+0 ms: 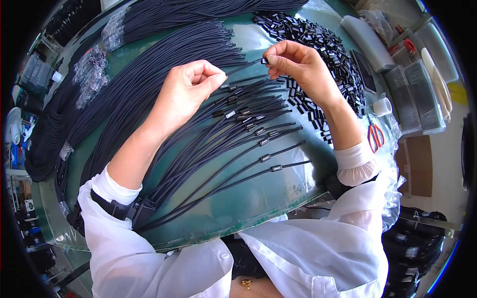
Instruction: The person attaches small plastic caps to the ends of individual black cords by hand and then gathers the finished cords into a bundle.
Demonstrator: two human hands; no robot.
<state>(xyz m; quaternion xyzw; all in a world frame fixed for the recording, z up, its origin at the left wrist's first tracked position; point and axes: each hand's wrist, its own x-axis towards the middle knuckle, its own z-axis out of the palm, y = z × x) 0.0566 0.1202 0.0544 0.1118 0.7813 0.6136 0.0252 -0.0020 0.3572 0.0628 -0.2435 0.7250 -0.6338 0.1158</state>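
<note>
My left hand (181, 92) is closed in a pinch on a thin black cord (244, 66), a short way back from its end. At that end, my right hand (308, 69) pinches a small black rectangular slider (265, 61) between thumb and fingertips. The cord runs up to the slider; whether it passes through cannot be made out. Below both hands, several cords lie fanned out, each with a black slider (266, 158) near its tip. Many plain black cords (164, 59) lie left of and beyond my left hand. A heap of loose sliders (323, 47) spreads around my right hand.
Plastic-wrapped cord bundles (90, 74) lie at the left of the green table (238, 208). On the right are a dark phone-like slab (364, 72), a white roll (382, 107), a red-handled tool (376, 137) and clear plastic boxes (367, 43).
</note>
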